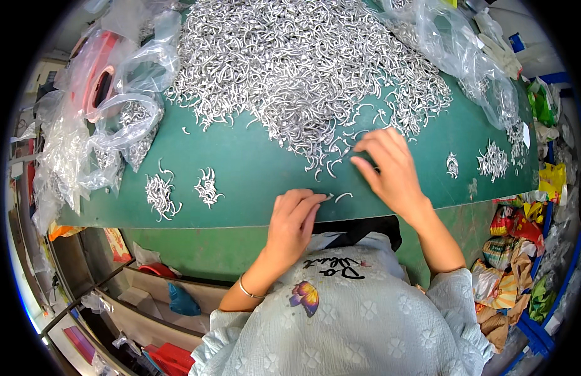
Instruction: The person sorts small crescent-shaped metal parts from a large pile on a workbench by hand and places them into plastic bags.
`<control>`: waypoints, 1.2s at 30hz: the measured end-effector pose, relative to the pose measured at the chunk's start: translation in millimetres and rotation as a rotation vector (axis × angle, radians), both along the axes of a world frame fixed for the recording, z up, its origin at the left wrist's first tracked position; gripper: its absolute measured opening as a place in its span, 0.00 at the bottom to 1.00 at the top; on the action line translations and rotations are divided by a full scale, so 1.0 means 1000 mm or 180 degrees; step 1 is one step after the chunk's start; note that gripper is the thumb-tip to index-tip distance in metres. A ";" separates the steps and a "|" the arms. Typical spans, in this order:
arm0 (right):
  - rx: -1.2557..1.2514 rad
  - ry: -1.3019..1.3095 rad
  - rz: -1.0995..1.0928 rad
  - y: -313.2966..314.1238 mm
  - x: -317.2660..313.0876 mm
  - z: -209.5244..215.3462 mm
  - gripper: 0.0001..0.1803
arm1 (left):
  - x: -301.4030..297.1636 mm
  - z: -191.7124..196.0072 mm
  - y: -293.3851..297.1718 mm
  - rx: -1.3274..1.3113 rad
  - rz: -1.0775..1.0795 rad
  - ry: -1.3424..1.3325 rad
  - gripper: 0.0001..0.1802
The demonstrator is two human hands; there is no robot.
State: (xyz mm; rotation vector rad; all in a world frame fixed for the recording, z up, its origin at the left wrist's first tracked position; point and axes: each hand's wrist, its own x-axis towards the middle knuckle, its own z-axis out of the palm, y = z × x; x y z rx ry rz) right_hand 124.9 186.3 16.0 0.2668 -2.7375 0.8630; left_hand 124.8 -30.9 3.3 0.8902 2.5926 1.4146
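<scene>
A large heap of small curved silver metal pieces (290, 81) covers the far middle of the green table (259, 169). Close to the table's near edge, my left hand (293, 219) is closed, thumb against fingers, with the end of one curved metal piece (330, 197) showing at the fingertips. Just right of it a single loose curved piece (344, 197) lies on the table. My right hand (390, 169) is at the heap's near edge, thumb and fingers apart, and I see nothing between them. A few stray pieces (331, 167) lie left of its thumb.
Two small piles of curved pieces (160, 195) sit at the left, two more (493, 161) at the right. Clear plastic bags (137, 119) holding pieces and a pink plastic object (97, 78) stand far left. Another bag (456, 47) lies far right. Coloured packets (510, 232) crowd the right side.
</scene>
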 end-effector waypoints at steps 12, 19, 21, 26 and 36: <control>0.0584 -0.0162 0.0474 -0.026 0.005 -0.008 0.09 | -0.006 -0.016 -0.015 -0.0460 0.1241 0.0611 0.12; 0.0257 -0.0257 0.0481 0.013 0.023 0.011 0.10 | 0.005 -0.005 0.008 -0.0199 0.0553 0.0483 0.19; 0.0019 -0.0060 0.0091 0.027 0.025 0.009 0.12 | 0.006 -0.002 0.025 -0.0231 -0.0072 0.0525 0.19; 0.0050 -0.0393 -0.0269 0.023 0.040 -0.003 0.13 | -0.001 -0.006 0.035 -0.0382 -0.0533 0.0316 0.17; -0.0428 0.0103 -0.1215 0.051 0.001 0.004 0.06 | 0.002 -0.016 0.030 -0.0061 -0.0621 0.0336 0.14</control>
